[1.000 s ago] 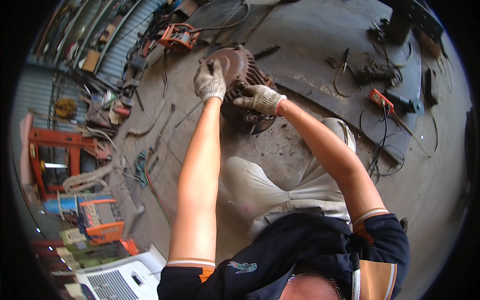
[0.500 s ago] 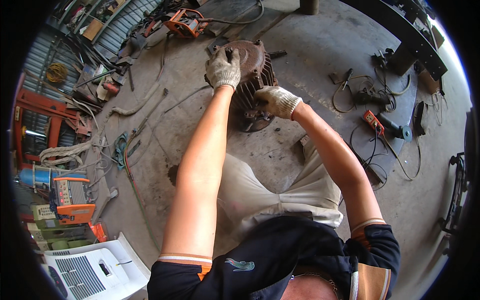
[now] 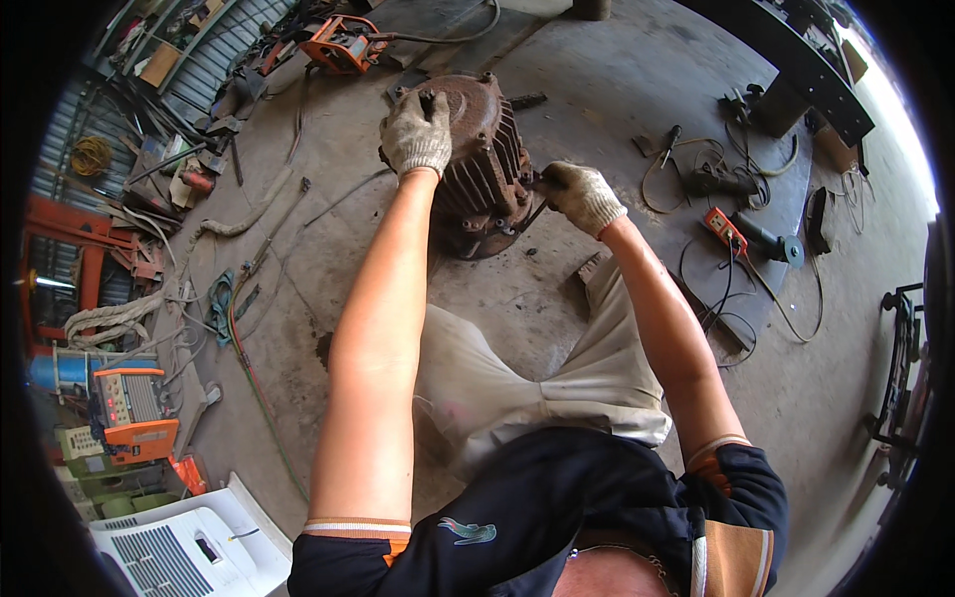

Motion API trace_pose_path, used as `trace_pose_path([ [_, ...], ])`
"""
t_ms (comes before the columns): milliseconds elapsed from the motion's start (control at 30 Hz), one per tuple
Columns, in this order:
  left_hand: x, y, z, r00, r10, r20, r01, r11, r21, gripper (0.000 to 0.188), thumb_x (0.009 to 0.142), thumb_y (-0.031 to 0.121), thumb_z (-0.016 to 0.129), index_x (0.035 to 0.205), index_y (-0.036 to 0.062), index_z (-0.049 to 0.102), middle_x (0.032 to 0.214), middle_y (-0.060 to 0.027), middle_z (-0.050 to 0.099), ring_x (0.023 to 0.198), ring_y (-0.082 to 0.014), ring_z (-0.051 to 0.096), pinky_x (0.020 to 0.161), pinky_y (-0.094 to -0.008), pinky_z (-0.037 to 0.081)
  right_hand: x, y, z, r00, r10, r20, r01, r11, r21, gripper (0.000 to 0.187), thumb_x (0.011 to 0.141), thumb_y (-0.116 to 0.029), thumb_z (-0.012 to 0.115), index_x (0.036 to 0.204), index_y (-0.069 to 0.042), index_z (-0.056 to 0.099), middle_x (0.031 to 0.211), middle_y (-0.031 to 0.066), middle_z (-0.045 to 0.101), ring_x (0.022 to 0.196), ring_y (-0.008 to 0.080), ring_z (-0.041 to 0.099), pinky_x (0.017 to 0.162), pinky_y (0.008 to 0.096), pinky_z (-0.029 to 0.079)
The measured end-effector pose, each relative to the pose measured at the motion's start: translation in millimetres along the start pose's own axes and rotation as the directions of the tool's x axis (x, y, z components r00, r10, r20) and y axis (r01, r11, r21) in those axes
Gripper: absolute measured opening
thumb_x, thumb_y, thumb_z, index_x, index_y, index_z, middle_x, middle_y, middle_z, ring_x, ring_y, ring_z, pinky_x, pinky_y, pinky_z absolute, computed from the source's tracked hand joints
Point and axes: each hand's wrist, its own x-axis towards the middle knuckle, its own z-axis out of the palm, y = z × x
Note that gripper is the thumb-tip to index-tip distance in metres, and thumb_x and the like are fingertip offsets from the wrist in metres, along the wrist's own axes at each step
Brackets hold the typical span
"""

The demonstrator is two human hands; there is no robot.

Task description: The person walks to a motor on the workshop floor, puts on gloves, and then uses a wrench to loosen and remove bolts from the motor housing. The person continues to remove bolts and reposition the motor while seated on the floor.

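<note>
A rusty, finned electric motor [image 3: 484,159] stands upright on the floor in front of me, its round end cover facing up. My left hand [image 3: 414,134], in a whitish work glove, grips the left rim of that cover. To the motor's right, my gloved right hand [image 3: 582,194] is closed at the height of the lower fins. A thin dark metal rod [image 3: 537,215] slants from it toward the motor's base; its exact kind is hard to make out. The right fingertips are partly hidden by the glove's back.
An orange-framed machine [image 3: 340,45] with a cable stands beyond the motor. To the right, a power strip [image 3: 724,231], an angle grinder [image 3: 771,239] and cables lie on a metal plate. Hoses, rope [image 3: 119,320] and an orange welding machine [image 3: 136,413] are at left.
My right hand has moved right, away from the motor's fins, and the dark rod now shows beside it. My left hand stays on the cover's rim. The whole view has shifted slightly.
</note>
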Motion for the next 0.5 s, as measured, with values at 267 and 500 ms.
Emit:
trace_pose_path([
  [267,0,0,0,1.000,0.007,-0.028,-0.007,1.000,-0.021,0.053,0.095,0.054,0.058,0.119,0.0072,0.068,0.124,-0.0186,0.069,0.115,-0.0369,0.065,0.105,-0.0472,0.045,-8,76,51,0.902,0.374,-0.216,-0.063,0.608,0.791,0.029,0.101,-0.024,0.065,0.109,0.004,0.067,0.081,0.0064,0.068,0.068,0.0127,0.062,0.060,0.0283,0.051],
  [500,0,-3,3,0.998,0.035,-0.052,-0.038,0.998,-0.047,0.053,0.094,0.054,0.059,0.117,0.0067,0.069,0.124,-0.0181,0.069,0.114,-0.0372,0.064,0.104,-0.0479,0.045,-16,100,76,0.890,0.442,-0.116,-0.092,0.423,0.902,0.028,0.102,-0.023,0.065,0.106,0.005,0.063,0.085,0.0107,0.067,0.069,0.0187,0.066,0.061,0.0318,0.056],
])
